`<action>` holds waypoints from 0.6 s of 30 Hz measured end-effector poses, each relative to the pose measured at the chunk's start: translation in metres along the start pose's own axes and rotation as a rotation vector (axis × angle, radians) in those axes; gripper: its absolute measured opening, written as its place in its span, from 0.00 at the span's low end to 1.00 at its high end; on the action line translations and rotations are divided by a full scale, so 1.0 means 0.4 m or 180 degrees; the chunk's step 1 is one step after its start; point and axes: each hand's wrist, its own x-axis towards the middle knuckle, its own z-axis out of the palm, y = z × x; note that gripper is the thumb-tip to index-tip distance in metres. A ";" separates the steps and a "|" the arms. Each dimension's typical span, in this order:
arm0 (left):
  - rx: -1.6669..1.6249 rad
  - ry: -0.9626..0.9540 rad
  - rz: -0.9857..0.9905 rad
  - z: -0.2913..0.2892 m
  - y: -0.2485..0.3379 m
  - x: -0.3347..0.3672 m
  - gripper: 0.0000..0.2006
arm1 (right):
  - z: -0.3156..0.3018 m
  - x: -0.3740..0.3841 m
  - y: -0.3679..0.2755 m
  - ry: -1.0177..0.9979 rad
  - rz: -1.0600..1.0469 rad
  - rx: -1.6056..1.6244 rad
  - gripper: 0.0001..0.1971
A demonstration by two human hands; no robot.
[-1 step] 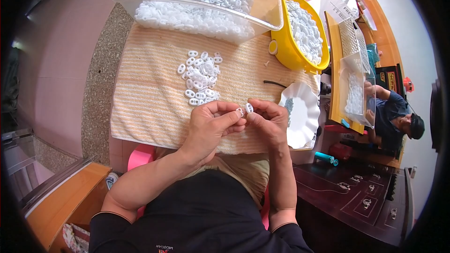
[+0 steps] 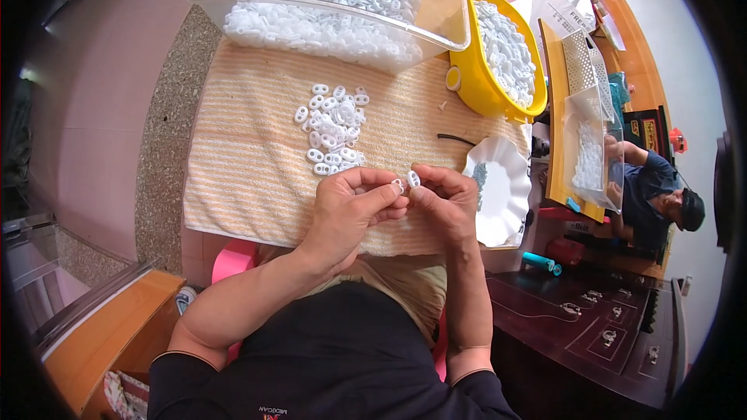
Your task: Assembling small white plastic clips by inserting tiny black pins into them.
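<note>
Near the front edge of a striped towel (image 2: 241, 163), my two hands are close together. My left hand (image 2: 350, 206) is closed in a pinch on a small white plastic piece (image 2: 399, 185), mostly covered by the fingertips. Between thumb and forefinger, my right hand (image 2: 445, 201) grips a white oval plastic piece with two holes (image 2: 413, 179), tilted upright. A small gap separates the two pieces. Just beyond my left hand lies a loose pile of similar white oval pieces (image 2: 331, 128). To the right, a white scalloped plate (image 2: 506, 202) bears tiny grey-blue parts (image 2: 480, 179).
A clear plastic bin (image 2: 327, 12) full of white pieces stands at the far side. Beside it is a yellow tub (image 2: 459, 82) of white ovals. A short black strip (image 2: 456, 138) lies near the plate. At far right, another person (image 2: 650, 194) sits by a clear box (image 2: 587, 148).
</note>
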 end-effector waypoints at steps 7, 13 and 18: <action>-0.0006 0.0009 0.0078 0.002 0.001 0.000 0.07 | 0.003 0.004 0.003 -0.0024 -0.0004 0.0121 0.11; -0.0006 0.0030 0.0073 0.000 0.000 0.000 0.06 | 0.009 0.004 0.005 0.0018 -0.0067 0.0155 0.13; 0.0018 -0.0002 0.0024 0.000 0.002 0.000 0.07 | 0.000 0.001 0.010 -0.0025 -0.0031 0.0003 0.17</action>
